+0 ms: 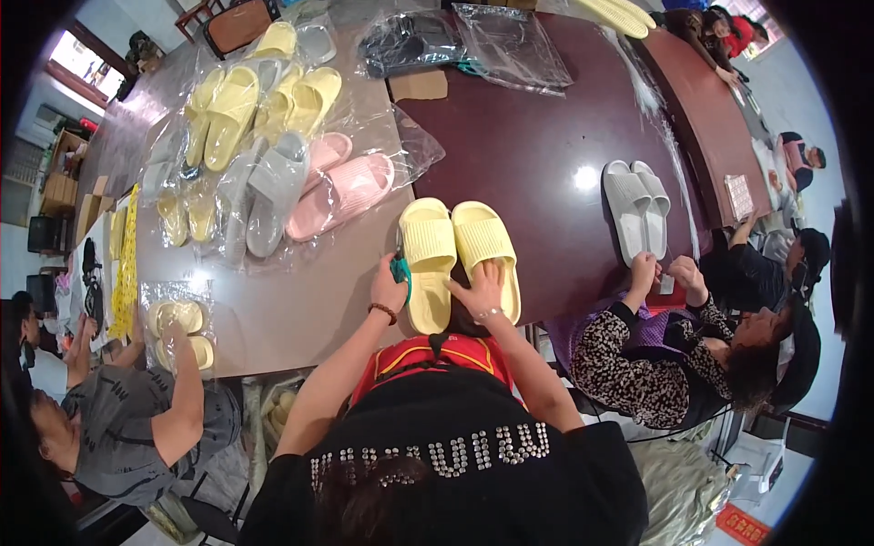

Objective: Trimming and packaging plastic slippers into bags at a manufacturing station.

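Note:
A pair of pale yellow slippers with ribbed straps lies side by side at the table edge before me, the left slipper and the right slipper with toes pointing away. My left hand, a beaded bracelet on its wrist, is closed around teal-handled scissors against the outer side of the left slipper; the blades are hidden. My right hand rests on the footbed of the right slipper, fingers just short of the strap and thumb spread toward the left one.
Bagged yellow, grey and pink slippers are heaped at the far left. Clear plastic bags lie at the back. A co-worker on the right handles grey slippers; another on the left touches bagged yellow slippers. White threads trail along the right.

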The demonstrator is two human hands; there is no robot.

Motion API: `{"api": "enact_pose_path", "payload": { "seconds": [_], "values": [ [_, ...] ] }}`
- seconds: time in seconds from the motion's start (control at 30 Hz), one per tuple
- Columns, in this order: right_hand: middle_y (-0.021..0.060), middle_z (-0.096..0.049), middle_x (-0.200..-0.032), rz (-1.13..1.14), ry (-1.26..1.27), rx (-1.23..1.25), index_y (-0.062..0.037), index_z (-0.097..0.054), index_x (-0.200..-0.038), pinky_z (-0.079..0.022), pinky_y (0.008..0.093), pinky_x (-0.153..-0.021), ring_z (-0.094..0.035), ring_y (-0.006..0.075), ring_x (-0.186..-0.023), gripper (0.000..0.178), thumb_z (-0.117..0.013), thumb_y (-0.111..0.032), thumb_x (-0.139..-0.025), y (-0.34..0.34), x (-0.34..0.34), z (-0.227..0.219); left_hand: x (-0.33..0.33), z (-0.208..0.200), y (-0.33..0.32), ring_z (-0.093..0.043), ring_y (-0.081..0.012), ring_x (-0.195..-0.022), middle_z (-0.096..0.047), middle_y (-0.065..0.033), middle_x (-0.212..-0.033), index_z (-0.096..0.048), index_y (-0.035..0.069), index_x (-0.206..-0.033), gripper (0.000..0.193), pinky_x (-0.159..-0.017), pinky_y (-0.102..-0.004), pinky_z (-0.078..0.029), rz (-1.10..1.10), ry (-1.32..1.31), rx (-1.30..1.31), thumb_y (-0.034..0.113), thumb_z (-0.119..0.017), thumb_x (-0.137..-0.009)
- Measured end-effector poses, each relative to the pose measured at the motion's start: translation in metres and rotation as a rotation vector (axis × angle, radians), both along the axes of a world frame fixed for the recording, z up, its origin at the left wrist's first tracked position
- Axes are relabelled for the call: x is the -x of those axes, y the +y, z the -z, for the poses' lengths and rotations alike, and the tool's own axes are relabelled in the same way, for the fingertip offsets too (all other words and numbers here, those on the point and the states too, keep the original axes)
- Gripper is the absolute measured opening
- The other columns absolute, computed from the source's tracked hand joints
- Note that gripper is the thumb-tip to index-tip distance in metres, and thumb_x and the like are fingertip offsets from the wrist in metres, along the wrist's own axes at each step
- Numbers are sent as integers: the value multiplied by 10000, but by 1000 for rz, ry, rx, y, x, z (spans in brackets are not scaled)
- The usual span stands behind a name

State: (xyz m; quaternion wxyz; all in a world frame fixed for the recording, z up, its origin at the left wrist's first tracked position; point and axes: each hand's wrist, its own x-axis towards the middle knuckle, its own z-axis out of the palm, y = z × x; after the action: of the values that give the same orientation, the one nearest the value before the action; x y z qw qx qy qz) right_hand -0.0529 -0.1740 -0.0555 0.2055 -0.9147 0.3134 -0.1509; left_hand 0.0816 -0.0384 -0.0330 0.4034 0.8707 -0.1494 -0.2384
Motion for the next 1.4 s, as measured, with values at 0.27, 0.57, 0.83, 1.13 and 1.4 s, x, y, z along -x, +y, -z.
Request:
{"api": "enact_pose_path", "payload": {
  "seconds": [0.27, 0.57, 0.83, 1.13, 1.4],
  "values": [
    [202, -363, -1232, 438, 166, -212, 34, -505, -1046, -87, 461, -1006, -247, 350, -1193, 542, -585, -276, -609, -2, -65, -2, 8, 15, 6, -515, -375, -894, -550, -211, -935, -389, 89, -1150, 519, -757, -403, -420, 110, 35, -7, 89, -567, -663],
    [183, -396, -1208, 342, -211, -148, -11, -528, -1042, -93, 449, -998, -247, 333, -1184, 391, -504, -169, -686, -25, -57, 17, 7, -59, 34, -529, -141, -577, -548, -86, -746, -417, 72, -1173, 427, -485, -242, -432, -59, 767, 597, 181, -544, -781],
    [146, -403, -1217, 132, -363, 29, -35, -483, -1107, -92, 433, -996, -240, 309, -1194, 414, -498, -186, -722, 5, -46, -56, 17, -136, 11, -502, -102, -548, -536, -59, -732, -400, 34, -1185, 461, -473, -210, -420, 160, 744, 787, 181, -556, -777],
    [112, -465, -1158, -22, -658, -257, -74, -500, -1090, -178, 477, -944, -347, 297, -1134, 467, -569, -173, -639, 11, -21, -34, -1, -143, 35, -556, -128, -705, -542, -78, -904, -333, 39, -1233, 547, -596, -231, -457, 358, 898, 605, 118, -547, -736],
    [115, -529, -1044, -197, -301, 207, -88, -564, -993, -181, 509, -932, -409, 312, -1081, 443, -543, -81, -551, 22, -17, -78, -10, -129, 45, -571, -165, -775, -540, -90, -929, -271, 49, -1269, 599, -640, -273, -477, 359, 972, 537, 135, -532, -737]
  ]
}}
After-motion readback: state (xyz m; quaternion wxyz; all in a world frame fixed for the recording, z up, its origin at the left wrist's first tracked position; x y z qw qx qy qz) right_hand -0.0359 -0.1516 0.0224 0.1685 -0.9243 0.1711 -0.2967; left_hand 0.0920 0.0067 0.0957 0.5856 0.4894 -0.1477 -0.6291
